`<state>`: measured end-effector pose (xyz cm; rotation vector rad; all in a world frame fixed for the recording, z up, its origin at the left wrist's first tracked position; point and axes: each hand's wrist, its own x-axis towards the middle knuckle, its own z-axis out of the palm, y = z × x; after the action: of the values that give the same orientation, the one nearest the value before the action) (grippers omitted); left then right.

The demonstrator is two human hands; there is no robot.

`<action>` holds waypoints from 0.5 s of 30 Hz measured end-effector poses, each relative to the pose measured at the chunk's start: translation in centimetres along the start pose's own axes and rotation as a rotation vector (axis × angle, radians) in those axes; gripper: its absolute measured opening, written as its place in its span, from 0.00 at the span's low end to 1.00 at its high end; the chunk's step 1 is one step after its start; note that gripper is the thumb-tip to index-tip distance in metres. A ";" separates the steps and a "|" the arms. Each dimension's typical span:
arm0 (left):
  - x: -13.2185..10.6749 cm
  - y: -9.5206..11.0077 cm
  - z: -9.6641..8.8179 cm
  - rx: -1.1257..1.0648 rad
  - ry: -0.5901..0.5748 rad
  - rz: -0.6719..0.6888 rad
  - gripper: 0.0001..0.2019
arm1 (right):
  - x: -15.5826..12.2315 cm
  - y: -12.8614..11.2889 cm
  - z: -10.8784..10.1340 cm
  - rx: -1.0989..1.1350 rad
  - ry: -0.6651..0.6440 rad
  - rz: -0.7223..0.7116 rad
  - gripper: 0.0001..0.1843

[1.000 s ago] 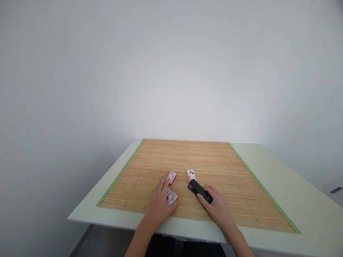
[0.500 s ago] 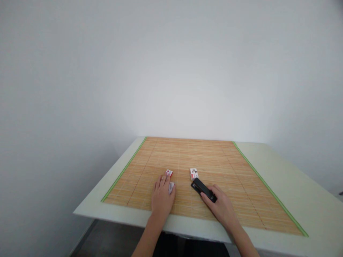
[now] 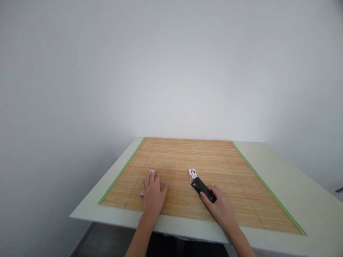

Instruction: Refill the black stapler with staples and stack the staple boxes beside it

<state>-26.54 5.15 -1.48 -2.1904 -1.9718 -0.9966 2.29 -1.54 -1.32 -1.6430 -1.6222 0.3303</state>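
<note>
My left hand (image 3: 153, 193) lies flat, fingers stretched out, on small red-and-white boxes (image 3: 142, 193) at the near left of the bamboo mat (image 3: 214, 157). Only box edges show, by the fingertips and at the hand's left side. My right hand (image 3: 222, 206) rests on the near end of a black stapler (image 3: 203, 189) that lies flat on the mat, pointing away and left. One more small red-and-white box (image 3: 192, 174) sits just beyond the stapler's far tip, untouched.
The mat has green side edges and covers most of a pale table (image 3: 308, 200). A plain white wall rises right behind the table. The table's near edge runs just under my wrists.
My left hand has slid to the left across the mat, taking the small boxes under it along. The right hand and stapler have stayed in place.
</note>
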 end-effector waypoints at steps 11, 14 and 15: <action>2.4 9.5 4.2 -0.240 -0.275 0.415 0.21 | -0.4 0.5 -0.5 -0.108 0.146 0.199 0.20; 3.0 6.3 3.3 -0.199 -0.237 0.312 0.19 | -0.4 0.6 -0.4 -0.117 0.140 0.197 0.21; 3.3 4.9 2.8 -0.186 -0.227 0.283 0.19 | -0.4 0.7 -0.4 -0.120 0.137 0.193 0.21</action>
<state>-20.95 8.28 -0.29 -2.6963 -1.6319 -0.9601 3.00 -2.01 -1.65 -1.8763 -1.4089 0.2154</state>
